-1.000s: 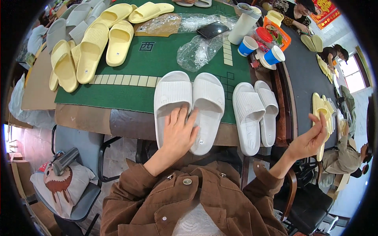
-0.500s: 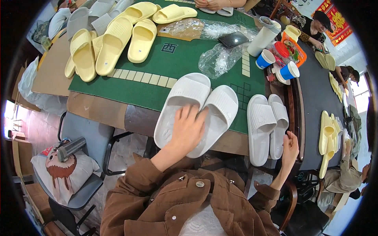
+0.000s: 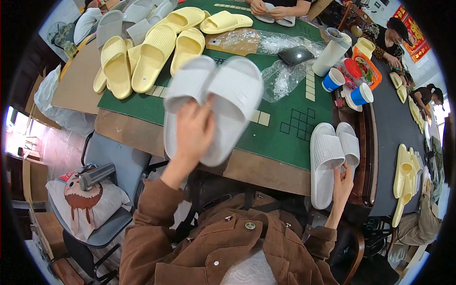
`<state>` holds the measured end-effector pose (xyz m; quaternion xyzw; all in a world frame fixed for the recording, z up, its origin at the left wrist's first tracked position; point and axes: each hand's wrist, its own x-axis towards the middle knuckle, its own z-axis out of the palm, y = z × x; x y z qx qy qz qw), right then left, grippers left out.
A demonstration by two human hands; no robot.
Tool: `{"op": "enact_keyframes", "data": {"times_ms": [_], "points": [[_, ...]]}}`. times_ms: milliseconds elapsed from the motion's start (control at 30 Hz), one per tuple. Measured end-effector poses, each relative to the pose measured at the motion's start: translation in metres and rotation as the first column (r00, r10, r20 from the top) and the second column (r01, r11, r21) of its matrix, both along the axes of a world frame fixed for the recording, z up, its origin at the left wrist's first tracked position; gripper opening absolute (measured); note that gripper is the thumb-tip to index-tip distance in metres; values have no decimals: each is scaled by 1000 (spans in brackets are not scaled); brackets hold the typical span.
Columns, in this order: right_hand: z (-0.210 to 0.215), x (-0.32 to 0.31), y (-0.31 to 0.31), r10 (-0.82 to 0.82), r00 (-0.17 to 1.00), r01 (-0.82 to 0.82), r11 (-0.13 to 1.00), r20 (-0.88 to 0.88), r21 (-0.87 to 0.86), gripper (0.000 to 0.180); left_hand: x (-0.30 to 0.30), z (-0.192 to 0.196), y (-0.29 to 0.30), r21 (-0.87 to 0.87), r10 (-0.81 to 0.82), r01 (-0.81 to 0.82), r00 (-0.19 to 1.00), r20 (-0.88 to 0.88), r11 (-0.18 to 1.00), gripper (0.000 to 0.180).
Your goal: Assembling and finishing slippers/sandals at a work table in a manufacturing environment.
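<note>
A pair of pale grey-white ribbed slippers (image 3: 233, 90) is lifted over the table's front edge, toes pointing away from me. My left hand (image 3: 194, 130) is closed on their adjoining inner sides, fingers up by the straps; motion blurs it a little. A second pale pair (image 3: 327, 151) rests at the table's right front corner, side by side. My right hand (image 3: 343, 180) reaches into it from the near side, its fingers closing on the inner edges where the two slippers meet, fingertips just below the straps.
Yellow slippers (image 3: 154, 59) and grey slippers (image 3: 110, 26) are piled at the back left of the green mat (image 3: 266, 147). A phone (image 3: 296, 55) lies among clear plastic wrap. A white tumbler (image 3: 331, 52) and blue paper cups (image 3: 333, 80) stand right. Co-workers sit beyond.
My left hand has raised its slipper pair and carried it leftward. My right hand has moved from beside the other pair onto it. The view has shifted slightly.
</note>
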<state>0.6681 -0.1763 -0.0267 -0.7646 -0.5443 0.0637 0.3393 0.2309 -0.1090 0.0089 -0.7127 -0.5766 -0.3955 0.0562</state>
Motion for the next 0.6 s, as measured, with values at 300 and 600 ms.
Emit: {"op": "enact_keyframes", "data": {"times_ms": [300,600], "points": [[-1,-4,0,-29,993,31,999,115,-14,34,-154,60,121,177,311,-310,950,23,934,40],[-3,-6,1,-23,993,25,999,119,-20,33,-260,70,206,56,427,-424,903,-50,904,43]]}}
